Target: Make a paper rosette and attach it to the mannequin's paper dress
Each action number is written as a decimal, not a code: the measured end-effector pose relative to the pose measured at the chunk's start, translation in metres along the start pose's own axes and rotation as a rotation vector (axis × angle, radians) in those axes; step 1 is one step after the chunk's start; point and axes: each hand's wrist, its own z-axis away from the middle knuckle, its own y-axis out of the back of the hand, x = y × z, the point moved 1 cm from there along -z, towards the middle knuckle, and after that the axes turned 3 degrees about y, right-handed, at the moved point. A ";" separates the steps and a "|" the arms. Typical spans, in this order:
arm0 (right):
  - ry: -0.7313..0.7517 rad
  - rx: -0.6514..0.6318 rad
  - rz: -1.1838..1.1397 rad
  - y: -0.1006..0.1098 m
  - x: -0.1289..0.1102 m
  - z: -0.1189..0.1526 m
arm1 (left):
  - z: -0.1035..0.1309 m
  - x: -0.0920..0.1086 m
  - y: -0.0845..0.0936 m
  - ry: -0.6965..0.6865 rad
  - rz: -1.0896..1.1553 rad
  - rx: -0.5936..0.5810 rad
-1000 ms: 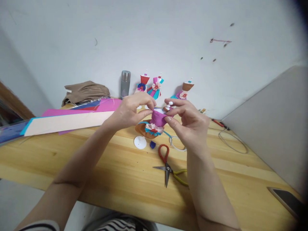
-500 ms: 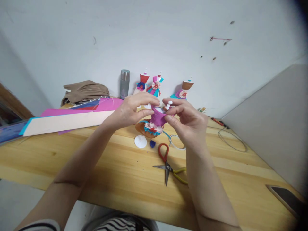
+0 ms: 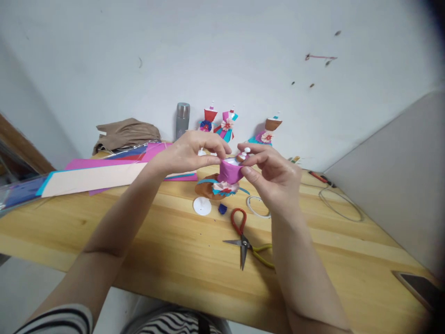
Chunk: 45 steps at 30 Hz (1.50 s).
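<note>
Between my hands stands a small paper figure with a magenta paper cup-shaped top [image 3: 231, 172], a pink and blue pleated paper rosette [image 3: 225, 187] and a brown base [image 3: 205, 188]. White beads [image 3: 247, 150] rise from its white upper disc. My left hand [image 3: 200, 150] pinches the left rim of the magenta top between thumb and fingers. Gripping the right rim is my right hand [image 3: 269, 174], thumb outside and fingers by the beads. Below the figure lie a white paper disc [image 3: 202, 206], a dark blue scrap [image 3: 222, 208] and scissors [image 3: 244, 243] with their blades apart.
Similar paper figures [image 3: 210, 116] line the wall beside a grey flask [image 3: 182, 120]. Coloured paper sheets [image 3: 93, 180] and a brown cloth [image 3: 128, 134] lie at left. A white wire coil [image 3: 257, 207], a cable [image 3: 327, 204] and a phone [image 3: 415, 287] are toward the right.
The magenta top now sits more upright, and its rosette has tilted flatter. My left fingers have curled down onto the rim. The whole view has shifted slightly.
</note>
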 end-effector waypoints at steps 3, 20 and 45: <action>-0.003 0.004 0.023 0.000 0.000 0.000 | -0.002 0.003 0.001 0.004 0.038 -0.033; 0.172 -0.020 0.194 -0.004 -0.006 0.002 | 0.004 -0.003 -0.016 -0.053 0.131 0.029; 0.215 -0.033 0.273 -0.007 -0.030 0.000 | 0.007 0.001 -0.021 -0.171 0.103 0.020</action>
